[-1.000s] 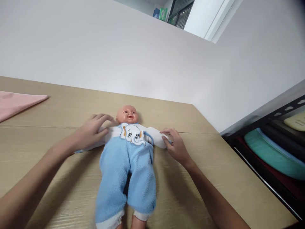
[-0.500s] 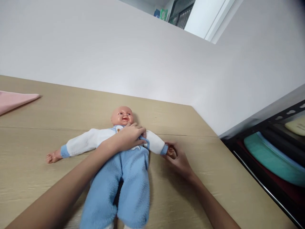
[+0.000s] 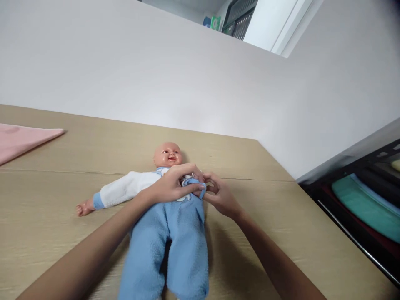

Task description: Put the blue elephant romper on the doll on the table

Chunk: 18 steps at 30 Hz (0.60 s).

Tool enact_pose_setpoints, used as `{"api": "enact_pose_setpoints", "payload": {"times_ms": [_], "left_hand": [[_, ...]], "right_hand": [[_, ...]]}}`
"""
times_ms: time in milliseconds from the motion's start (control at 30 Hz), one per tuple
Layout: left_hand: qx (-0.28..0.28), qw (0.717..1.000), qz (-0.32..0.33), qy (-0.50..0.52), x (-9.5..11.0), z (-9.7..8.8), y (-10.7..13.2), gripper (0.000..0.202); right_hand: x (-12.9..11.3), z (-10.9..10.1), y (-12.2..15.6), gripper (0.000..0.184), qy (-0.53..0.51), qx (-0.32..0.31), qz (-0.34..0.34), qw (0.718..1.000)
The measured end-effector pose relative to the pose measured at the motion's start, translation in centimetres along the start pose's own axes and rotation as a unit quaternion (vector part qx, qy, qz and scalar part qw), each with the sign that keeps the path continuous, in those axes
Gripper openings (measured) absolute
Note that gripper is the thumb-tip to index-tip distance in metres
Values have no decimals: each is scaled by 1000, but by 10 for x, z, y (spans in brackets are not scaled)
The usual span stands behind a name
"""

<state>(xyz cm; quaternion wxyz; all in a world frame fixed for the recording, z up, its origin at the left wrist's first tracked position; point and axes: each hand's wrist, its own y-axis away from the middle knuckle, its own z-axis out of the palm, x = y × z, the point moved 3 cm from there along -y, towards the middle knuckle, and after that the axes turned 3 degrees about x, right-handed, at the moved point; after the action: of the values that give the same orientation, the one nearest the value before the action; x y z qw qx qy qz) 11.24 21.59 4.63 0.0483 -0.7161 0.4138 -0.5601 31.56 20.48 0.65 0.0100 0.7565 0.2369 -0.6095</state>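
Note:
A bald baby doll (image 3: 168,155) lies on its back on the wooden table. It is dressed in blue fleece overalls (image 3: 187,241) with white sleeves. One sleeved arm (image 3: 120,192) stretches out to the left. The other arm is mostly hidden behind my hands, at the doll's chest. My left hand (image 3: 176,181) lies over the chest, thumb and fingers closed on the blue-trimmed edge (image 3: 202,191) of the overalls. From the right, my right hand (image 3: 220,196) meets it there, its thumb and fingers curled in a pinch at the same edge. What lies between the fingertips is partly hidden.
Pink cloth (image 3: 28,139) rests at the table's left. A black rack (image 3: 318,196) holding folded teal cloth (image 3: 365,204) stands beyond the table's right edge. A white wall (image 3: 156,75) rises behind, with an opening at the top.
My right hand has moved left from the doll's cuff to the chest beside my left hand. The doll's arm on that side no longer sticks out. The view has shifted slightly.

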Motion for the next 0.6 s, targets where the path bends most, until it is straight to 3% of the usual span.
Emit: {"api": "enact_pose_setpoints", "payload": {"times_ms": [100,200,300,400,467,600], "left_hand": [[55,993,-75,79,-11,0,-3,24],[65,988,-113,86,-19,1,-7,28],[61,993,-101,-10,-23,1,-8,27],[47,980,-74,-176,-25,2,-7,27],[15,966,-69,-249,-27,4,-6,24],[-28,954,-101,-282,-31,9,-6,16]], "right_hand": [[-6,-1,13,20,44,-22,-31,998],[-9,3,21,16,51,-3,-36,998],[3,13,23,23,-117,70,46,990],[28,22,23,33,-275,147,150,938],[41,23,23,39,-272,181,180,928],[56,18,20,40,-202,223,174,938]]}}
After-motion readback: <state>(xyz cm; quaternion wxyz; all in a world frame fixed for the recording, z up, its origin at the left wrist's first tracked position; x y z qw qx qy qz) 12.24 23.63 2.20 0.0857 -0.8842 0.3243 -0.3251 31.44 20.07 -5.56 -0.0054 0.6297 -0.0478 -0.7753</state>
